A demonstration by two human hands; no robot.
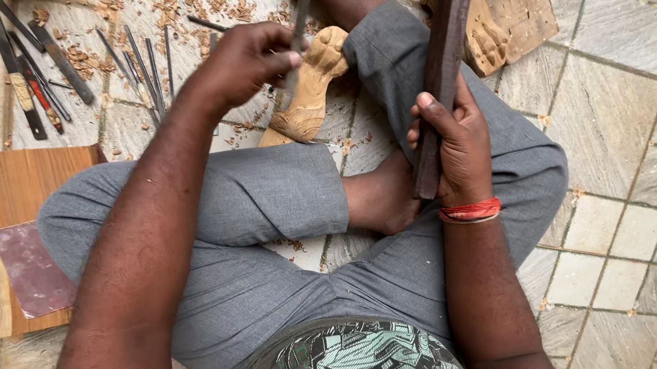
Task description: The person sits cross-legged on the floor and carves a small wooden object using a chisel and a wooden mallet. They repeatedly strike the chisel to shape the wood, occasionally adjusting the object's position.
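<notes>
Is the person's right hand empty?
No, the right hand grips a long dark wooden bar, while the left hand holds a thin chisel over a pale wooden carving.

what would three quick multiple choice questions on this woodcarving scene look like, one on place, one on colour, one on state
1. Where does the pale wooden carving lie?
A. on the wooden board at the left
B. on the stone floor in front of the crossed legs
C. in the person's lap

2. What colour is the thread band on the right wrist?
A. red
B. blue
C. white

3. What is the right hand doing?
A. lying flat and open on the floor
B. gripping a long dark wooden stick
C. pinching a sheet of sandpaper

Answers:
1 B: the carving rests on the floor tiles beyond the knees, under the left hand, which grips a thin chisel.
2 A: the band is plainly red.
3 B: the fingers are closed around the stick's lower end.
</notes>
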